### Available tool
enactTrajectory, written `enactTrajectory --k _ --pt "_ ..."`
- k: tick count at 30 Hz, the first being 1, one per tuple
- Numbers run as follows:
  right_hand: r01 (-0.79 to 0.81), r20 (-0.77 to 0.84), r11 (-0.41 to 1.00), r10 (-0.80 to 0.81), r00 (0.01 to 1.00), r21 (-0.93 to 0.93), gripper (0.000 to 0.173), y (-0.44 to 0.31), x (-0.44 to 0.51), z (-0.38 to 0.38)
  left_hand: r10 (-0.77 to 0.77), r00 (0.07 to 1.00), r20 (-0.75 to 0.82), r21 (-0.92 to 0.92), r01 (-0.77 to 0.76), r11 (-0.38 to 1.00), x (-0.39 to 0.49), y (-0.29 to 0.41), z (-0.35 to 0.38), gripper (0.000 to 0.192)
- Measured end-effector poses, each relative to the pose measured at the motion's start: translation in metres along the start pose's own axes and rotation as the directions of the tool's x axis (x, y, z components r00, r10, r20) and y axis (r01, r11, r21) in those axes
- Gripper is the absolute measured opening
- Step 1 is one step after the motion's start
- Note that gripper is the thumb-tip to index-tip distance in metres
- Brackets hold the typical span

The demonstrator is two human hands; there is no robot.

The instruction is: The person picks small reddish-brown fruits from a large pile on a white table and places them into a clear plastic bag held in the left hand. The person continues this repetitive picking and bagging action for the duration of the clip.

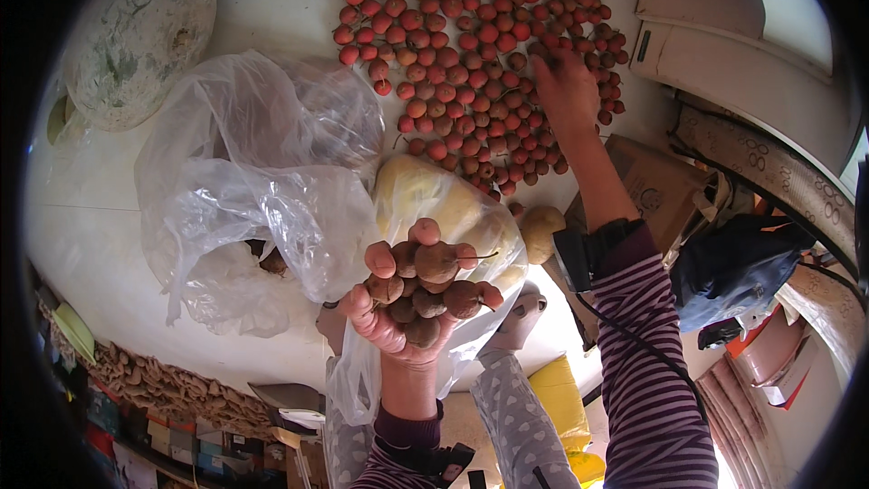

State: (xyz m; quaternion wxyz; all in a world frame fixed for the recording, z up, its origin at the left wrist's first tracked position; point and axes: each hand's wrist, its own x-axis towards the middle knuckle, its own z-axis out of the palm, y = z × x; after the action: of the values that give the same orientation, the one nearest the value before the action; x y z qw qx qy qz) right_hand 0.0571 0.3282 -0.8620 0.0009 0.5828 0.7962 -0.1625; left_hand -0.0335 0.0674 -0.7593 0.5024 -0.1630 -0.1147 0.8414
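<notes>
My left hand point(380, 322), palm up with the fingers curled, cradles several brown, shrivelled round fruits point(434, 261), some with stems. Higher up, my right hand point(570, 92) reaches into a wide spread of red hawthorn-like fruits point(475, 54) on the pale floor. Its fingertips point down among the fruits near a dark one, and the back of the hand hides whether they grip it. Many fruits in the spread are bright red; others are duller and browner. Below the spread, a clear plastic bag point(455, 197) with large yellowish contents lies partly behind my left hand.
A crumpled translucent bag point(271, 149) lies left, near a big pale melon or gourd point(142, 41). A round tan fruit point(543, 234) sits beside a cardboard box point(652, 176) at right. Dark blue fabric point(733, 272) and a yellow bag point(560, 401) are nearer my legs.
</notes>
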Motion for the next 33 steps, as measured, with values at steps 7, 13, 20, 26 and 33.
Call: enactTrajectory --k 7,13,20,26,33 --pt "-0.034 0.112 0.991 0.020 0.993 0.129 0.029 -0.001 0.011 -0.005 0.000 0.999 0.033 -0.012 0.000 1.000 -0.001 -0.001 -0.003 0.033" --pt "0.094 0.148 0.990 -0.109 0.983 0.106 0.032 -0.017 -0.002 0.006 -0.012 0.997 0.076 -0.002 0.013 1.000 -0.001 -0.002 -0.006 0.035" --pt "-0.342 0.499 0.659 -0.059 0.864 0.670 0.027 -0.019 -0.003 -0.018 -0.002 0.996 0.086 -0.003 0.003 1.000 -0.001 -0.002 -0.006 0.035" --pt "-0.466 0.415 -0.015 -0.431 0.801 0.885 0.029 -0.022 -0.028 -0.052 -0.008 0.997 0.082 0.004 0.008 1.000 -0.001 0.000 -0.006 0.035" --pt "-0.457 0.335 -0.107 -0.537 0.774 0.883 0.038 -0.033 -0.039 -0.065 -0.003 0.998 0.068 0.012 0.003 1.000 -0.001 -0.001 -0.007 0.035"
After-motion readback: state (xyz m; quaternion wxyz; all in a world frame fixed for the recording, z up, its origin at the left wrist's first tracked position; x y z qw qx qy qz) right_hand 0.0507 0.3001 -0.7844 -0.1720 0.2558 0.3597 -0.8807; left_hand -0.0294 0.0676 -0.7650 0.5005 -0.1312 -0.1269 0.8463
